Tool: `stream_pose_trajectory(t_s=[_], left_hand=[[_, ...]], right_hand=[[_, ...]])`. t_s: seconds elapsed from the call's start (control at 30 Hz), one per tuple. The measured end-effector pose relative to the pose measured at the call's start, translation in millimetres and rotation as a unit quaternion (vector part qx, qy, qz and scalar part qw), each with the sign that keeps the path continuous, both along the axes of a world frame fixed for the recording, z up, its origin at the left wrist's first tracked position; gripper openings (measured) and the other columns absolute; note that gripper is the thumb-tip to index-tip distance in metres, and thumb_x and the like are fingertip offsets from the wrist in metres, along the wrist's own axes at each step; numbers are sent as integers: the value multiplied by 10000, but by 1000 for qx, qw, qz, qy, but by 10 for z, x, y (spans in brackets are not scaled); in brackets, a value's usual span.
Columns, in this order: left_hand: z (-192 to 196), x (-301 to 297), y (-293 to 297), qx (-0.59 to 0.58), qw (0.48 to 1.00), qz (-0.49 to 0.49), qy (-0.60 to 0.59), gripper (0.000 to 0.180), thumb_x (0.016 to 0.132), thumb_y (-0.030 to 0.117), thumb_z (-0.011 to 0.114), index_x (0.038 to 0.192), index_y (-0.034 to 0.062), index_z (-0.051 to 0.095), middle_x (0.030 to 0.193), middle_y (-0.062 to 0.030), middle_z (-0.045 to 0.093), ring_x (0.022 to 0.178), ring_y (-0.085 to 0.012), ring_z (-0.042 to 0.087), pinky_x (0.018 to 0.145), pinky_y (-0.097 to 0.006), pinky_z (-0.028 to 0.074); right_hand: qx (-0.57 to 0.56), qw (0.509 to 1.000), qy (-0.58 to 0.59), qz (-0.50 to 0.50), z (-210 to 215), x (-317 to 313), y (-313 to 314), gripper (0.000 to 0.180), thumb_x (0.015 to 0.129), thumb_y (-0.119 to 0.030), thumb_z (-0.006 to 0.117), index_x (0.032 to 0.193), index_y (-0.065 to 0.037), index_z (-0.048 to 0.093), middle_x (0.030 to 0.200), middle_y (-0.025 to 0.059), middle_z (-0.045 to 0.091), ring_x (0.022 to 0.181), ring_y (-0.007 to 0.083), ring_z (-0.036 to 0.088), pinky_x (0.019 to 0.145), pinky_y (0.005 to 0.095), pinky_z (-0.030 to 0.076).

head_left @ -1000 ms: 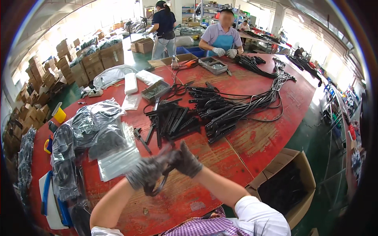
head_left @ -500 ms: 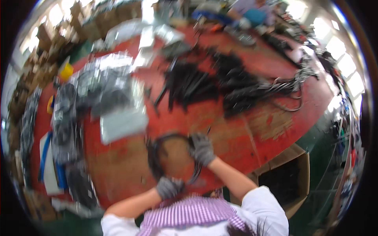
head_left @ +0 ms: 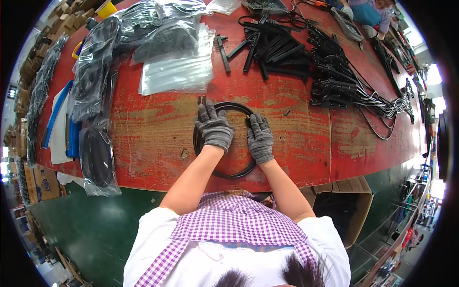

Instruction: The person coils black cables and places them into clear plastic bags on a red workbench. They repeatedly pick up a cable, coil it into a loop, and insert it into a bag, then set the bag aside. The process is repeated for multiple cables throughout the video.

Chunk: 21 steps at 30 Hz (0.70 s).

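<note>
A coil of black cable (head_left: 233, 176) lies in a loop on the worn red table, close to its front edge. My left hand (head_left: 215, 128), in a grey knitted glove, rests over the coil's far left side with its fingers stretched and apart. A small cable end (head_left: 202, 100) pokes out by those fingertips. My right hand (head_left: 261, 139), gloved the same way, is closed at the coil's right side. A short black end piece (head_left: 248, 122) shows between its thumb and fingers. Part of the loop is hidden under both hands.
Clear plastic bags (head_left: 177, 71) lie beyond the coil, and bagged cables (head_left: 98, 153) line the left. Black strips (head_left: 282, 50) and a bundle of cables (head_left: 334, 79) are piled farther back. An open cardboard box (head_left: 351, 186) stands below the table at right. Another person (head_left: 368, 14) works far right.
My left hand has gone from the coil's near edge to its far left side. The right hand stays at the coil's right side. The view has tilted toward me.
</note>
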State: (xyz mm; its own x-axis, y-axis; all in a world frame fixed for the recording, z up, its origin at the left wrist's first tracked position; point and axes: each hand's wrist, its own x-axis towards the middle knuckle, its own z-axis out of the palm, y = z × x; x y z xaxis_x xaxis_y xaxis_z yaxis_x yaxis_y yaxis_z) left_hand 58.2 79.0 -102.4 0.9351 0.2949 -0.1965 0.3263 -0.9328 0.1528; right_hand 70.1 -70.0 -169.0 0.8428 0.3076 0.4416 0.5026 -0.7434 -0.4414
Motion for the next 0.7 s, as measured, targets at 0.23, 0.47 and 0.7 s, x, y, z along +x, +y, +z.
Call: stream_pose_trajectory(t_s=[0.23,0.47,0.7], left_hand=[[-35,-145,666,-467,870,105,-118,284,749,-59,457,996,35,563,1074,-180,565,997,-303,528,862,-354,435],[-474,-300,539,-68,957,-188,-210,380,778,109,545,1158,109,543,1128,-137,556,1035,-294,511,914,-352,394],[-353,-563,827,-80,970,-108,-203,411,743,159,572,1153,146,555,1223,-143,477,1076,-357,454,901,-436,384]], right_hand=[[-2,1000,-4,-7,-32,-27,1,348,823,-122,531,1159,-31,515,1154,194,532,1086,346,497,974,441,357],[2,1000,-12,-1,22,-26,34,321,811,-112,557,1126,-47,559,1130,186,549,1066,360,508,932,428,397],[21,999,16,43,83,-62,127,357,794,-91,571,1147,-44,537,1141,186,540,1069,354,506,931,417,403]])
